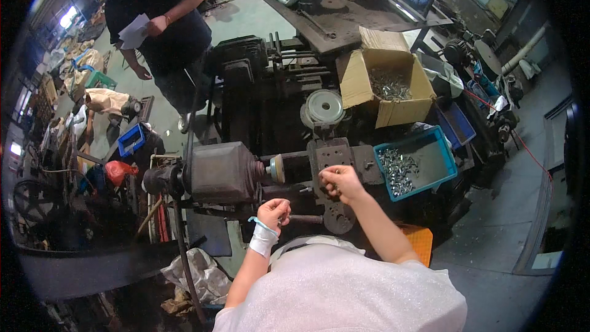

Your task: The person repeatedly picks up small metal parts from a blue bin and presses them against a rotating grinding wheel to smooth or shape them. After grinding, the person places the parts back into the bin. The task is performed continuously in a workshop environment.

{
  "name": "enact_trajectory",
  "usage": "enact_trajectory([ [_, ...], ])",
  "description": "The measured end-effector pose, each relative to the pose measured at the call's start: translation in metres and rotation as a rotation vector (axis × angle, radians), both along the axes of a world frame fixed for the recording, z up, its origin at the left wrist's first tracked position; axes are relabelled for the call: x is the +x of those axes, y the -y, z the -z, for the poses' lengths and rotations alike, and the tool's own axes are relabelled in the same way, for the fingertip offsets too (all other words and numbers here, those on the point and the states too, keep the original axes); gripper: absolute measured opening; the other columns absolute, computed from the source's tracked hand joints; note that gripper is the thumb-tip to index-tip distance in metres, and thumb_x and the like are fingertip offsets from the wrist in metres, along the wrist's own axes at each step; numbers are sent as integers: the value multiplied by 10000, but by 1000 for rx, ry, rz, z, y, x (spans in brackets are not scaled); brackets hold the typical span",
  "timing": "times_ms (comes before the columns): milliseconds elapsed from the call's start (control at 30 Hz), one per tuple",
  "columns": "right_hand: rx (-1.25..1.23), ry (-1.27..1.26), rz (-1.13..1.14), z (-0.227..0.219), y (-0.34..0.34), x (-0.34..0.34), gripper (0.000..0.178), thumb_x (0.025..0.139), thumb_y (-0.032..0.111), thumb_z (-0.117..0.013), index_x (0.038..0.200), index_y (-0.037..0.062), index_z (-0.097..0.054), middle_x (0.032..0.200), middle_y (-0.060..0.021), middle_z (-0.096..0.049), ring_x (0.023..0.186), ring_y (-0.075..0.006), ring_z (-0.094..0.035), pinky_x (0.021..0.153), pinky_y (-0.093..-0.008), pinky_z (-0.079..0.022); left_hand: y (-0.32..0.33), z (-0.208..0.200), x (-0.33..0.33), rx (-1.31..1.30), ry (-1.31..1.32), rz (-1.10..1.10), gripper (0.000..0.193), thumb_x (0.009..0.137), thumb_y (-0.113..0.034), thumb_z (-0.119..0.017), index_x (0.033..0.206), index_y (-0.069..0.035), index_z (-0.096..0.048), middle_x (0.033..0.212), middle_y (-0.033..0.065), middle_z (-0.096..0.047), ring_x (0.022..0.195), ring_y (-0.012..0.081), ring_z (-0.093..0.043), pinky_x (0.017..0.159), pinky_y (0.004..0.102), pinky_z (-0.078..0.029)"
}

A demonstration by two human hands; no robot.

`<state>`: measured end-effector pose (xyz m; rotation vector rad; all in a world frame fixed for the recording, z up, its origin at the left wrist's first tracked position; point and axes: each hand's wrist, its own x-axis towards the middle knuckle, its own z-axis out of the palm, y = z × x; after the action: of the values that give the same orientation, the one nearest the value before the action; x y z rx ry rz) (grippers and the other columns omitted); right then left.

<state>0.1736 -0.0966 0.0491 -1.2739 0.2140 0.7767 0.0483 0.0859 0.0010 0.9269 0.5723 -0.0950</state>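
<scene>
My right hand (343,183) is closed in a pinch over a dark drilled metal plate (327,155) on the machine; whatever its fingers hold is too small to make out. My left hand (274,214), with a white wrap at the wrist, is closed lower and to the left, and what it holds is also hidden. Between the hands and the grey motor housing (222,172) sits a pale round wheel (277,169) on a spindle. Right of my right hand, a teal tray (428,179) holds many small shiny metal parts (398,173).
Behind the tray stands an open cardboard box (404,112) of metal pieces. A round metal disc (324,107) lies beyond the plate. At the upper left a person (161,21) in dark clothes holds papers. An orange crate (419,241) is by my right elbow.
</scene>
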Motion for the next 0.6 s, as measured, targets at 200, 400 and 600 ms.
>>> enact_trajectory([
  [200,75,117,296,-27,68,32,117,785,120,-560,822,10,-578,611,-29,-516,452,-100,-446,356,-198,-321,-7,11,-25,18,-70,-56,156,794,-170,-581,819,-17,-558,578,26,-524,434,92,-451,358,225,-348],
  [400,483,-149,453,8,145,48,204,835,89,-499,1017,-5,-500,740,-20,-457,530,-58,-369,358,-153,-245,-23,9,-60,-154,-162,-131,143,816,-162,-554,832,-21,-543,556,16,-488,444,89,-414,378,219,-317],
  [600,554,-300,645,18,185,60,223,855,72,-458,1056,-24,-466,785,-43,-470,568,-65,-385,355,-149,-249,-32,35,-97,-223,-213,-206,150,816,-168,-553,851,-24,-529,573,11,-470,460,92,-410,385,220,-312],
])
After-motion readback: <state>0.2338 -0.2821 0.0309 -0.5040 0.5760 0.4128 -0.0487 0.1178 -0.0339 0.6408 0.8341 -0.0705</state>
